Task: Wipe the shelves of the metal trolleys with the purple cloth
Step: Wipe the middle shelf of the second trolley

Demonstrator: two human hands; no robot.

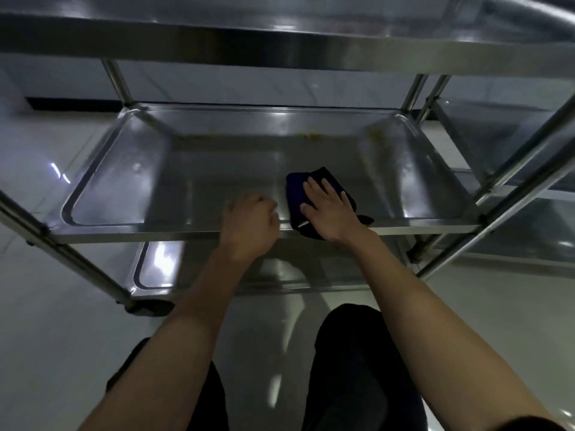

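The middle shelf [217, 169] of a metal trolley fills the centre of the view, with a yellowish smear along its far edge. On its front right part lies the dark purple cloth [295, 188]. My right hand [328, 209] presses flat on the cloth with straight, spread fingers. My left hand [250, 222] sits just left of it, its fingers curled over the shelf's front rim [140, 234].
The top shelf [280, 42] hangs overhead and the bottom shelf [161, 265] lies below. A second trolley [513, 169] stands close on the right. A castor [149, 307] sits on the pale tiled floor at the left; my dark-trousered knees are below.
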